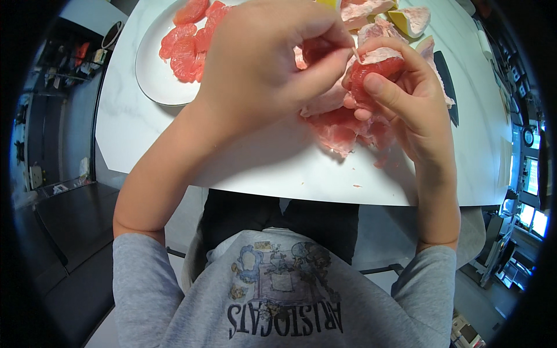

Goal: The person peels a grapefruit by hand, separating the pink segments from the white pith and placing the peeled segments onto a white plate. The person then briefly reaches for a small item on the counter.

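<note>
My right hand (415, 93) holds a red pomelo segment (367, 80) between thumb and fingers, above the table. Whitish membrane (383, 55) still covers the segment's upper edge. From the left, my left hand (274, 61) pinches a thin strip of that membrane (356, 54) between thumb and forefinger. Beneath both hands lies a heap of torn pink membrane (337, 130) on the tabletop. Peeled red pomelo pieces (187, 52) rest on a white plate (152, 82) at the left, partly hidden by my left hand.
Thick pieces of yellow-green pomelo rind (411, 21) with pale pith lie at the back. A dark, flat, blade-like object (448, 82) sits at the right, partly under pith. Small scraps (357, 186) dot the white marbled table (261, 169) near its front edge.
</note>
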`<state>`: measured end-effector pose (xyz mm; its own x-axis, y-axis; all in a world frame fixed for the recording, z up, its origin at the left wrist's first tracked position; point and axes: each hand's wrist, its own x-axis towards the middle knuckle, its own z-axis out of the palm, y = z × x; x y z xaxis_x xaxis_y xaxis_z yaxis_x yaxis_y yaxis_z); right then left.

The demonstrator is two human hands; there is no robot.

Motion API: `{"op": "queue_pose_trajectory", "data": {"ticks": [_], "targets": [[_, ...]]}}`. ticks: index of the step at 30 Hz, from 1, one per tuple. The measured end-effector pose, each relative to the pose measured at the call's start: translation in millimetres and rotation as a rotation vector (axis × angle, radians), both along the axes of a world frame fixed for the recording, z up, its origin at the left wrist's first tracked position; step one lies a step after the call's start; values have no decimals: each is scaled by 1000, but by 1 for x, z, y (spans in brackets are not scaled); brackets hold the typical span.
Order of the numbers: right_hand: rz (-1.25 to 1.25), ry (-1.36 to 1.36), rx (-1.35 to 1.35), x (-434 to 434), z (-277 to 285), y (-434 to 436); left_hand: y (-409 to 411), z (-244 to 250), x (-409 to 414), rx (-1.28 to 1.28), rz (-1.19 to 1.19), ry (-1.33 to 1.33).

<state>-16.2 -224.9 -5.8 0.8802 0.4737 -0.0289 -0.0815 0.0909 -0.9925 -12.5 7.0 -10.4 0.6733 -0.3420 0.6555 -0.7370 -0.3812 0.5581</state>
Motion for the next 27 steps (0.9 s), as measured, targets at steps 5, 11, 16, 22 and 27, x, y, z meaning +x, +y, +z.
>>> {"op": "queue_pose_trajectory", "data": {"ticks": [5, 11, 16, 22, 27], "targets": [[32, -38, -64, -2, 2, -1, 4, 7, 2, -176, -58, 37], [133, 97, -100, -7, 4, 0, 3, 6, 1, -255, -19, 7], [78, 52, -132, -8, 9, 0, 9, 5, 1, -278, -63, 312], [5, -73, -230, -4, 11, -2, 8, -2, 15, -449, -385, 253], [7, -67, -118, -10, 6, 4, -16, 7, 6, -92, -143, -179]]}}
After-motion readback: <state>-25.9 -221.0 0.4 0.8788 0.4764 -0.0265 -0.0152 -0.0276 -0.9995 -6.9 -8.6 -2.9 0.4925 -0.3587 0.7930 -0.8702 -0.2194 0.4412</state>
